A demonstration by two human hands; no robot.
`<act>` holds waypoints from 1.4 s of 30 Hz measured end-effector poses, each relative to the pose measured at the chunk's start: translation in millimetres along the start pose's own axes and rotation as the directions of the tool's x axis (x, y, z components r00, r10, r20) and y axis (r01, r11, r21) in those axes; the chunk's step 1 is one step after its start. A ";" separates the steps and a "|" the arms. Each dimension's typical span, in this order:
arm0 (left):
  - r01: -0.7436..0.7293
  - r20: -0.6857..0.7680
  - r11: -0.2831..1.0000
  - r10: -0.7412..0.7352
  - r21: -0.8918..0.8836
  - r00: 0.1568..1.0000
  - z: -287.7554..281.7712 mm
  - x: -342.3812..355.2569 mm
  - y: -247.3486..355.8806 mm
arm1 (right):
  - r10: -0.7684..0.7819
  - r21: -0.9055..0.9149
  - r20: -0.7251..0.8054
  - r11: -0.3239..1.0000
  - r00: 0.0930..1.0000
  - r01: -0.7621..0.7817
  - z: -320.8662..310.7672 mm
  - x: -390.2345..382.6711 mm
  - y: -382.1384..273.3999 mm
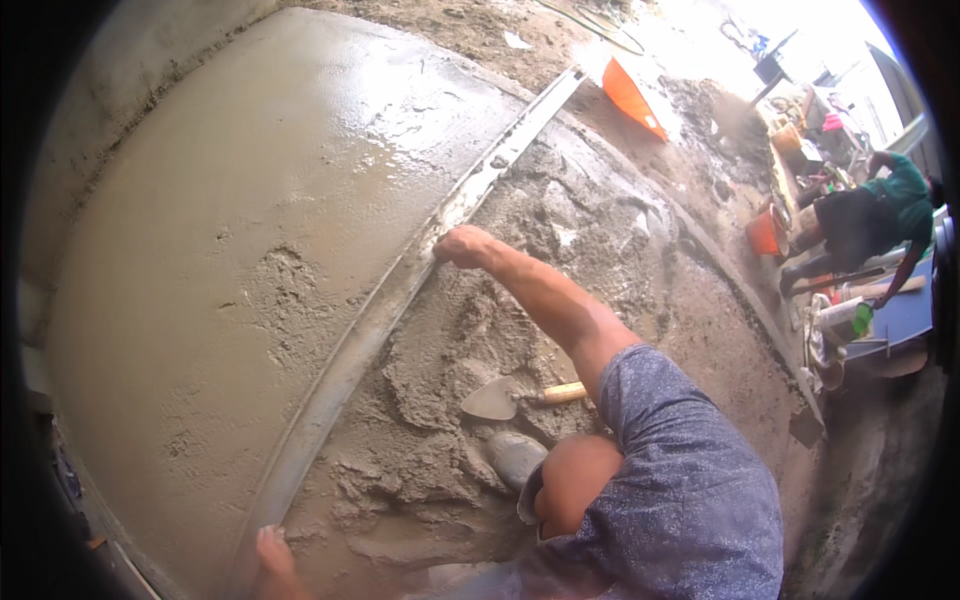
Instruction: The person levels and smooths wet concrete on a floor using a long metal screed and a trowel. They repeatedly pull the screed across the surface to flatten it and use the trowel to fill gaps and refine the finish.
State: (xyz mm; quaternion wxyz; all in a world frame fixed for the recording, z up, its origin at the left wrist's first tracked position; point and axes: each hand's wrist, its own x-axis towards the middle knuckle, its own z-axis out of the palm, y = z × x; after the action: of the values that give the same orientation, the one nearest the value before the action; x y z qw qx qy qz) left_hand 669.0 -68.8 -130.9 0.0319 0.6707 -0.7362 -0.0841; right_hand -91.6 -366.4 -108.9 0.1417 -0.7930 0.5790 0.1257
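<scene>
A long, mortar-smeared metal straightedge (335, 380) lies slantwise across the wet concrete, from the bottom left to the upper middle. My right hand (465, 246) grips its edge about halfway along, with the arm stretched out. Near the lower edge of the picture, my left hand (275, 555) holds the near end, its fingers partly hidden. Left of the bar the concrete (160, 330) is mostly smooth and shiny, with a few rough patches. Lumpy mortar (430, 390) covers the right side. A trowel (490, 399) with a wooden handle rests on it, near a grey boot (516, 458) beside my bent knee.
A wall (85, 140) borders the slab at the left. An orange sheet-like piece (632, 98) stands by the bar's far end. At the right, a bending co-worker in green (905, 205) has a hand at a white bucket (838, 318), near an orange bucket (767, 232).
</scene>
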 end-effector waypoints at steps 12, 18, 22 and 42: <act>0.172 0.153 0.981 -0.158 -0.086 0.976 -16.6 -6.1 40.9 | -0.093 -0.130 0.015 0.987 0.996 0.094 11.1 -20.7 2.0; 0.221 0.241 0.969 -0.189 -0.113 0.952 -39.9 -4.6 50.7 | -0.047 -0.033 0.104 0.998 0.993 0.050 27.3 -37.1 -0.5; 0.252 0.292 0.963 -0.215 -0.093 0.932 -38.1 -18.7 33.8 | 0.020 -0.280 0.240 0.959 0.971 0.050 15.9 -22.8 -34.8; -0.082 0.726 0.968 -0.122 0.239 0.677 -75.3 43.5 54.5 | 0.257 -0.023 0.063 0.966 0.964 -0.256 96.4 -305.6 -130.0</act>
State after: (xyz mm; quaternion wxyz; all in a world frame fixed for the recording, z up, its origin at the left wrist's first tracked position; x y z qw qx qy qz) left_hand 623.3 -113.4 -50.6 -0.3529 0.5865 -0.6838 -0.2528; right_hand -62.0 -23.4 -77.0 0.1372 -0.7081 0.6707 0.1731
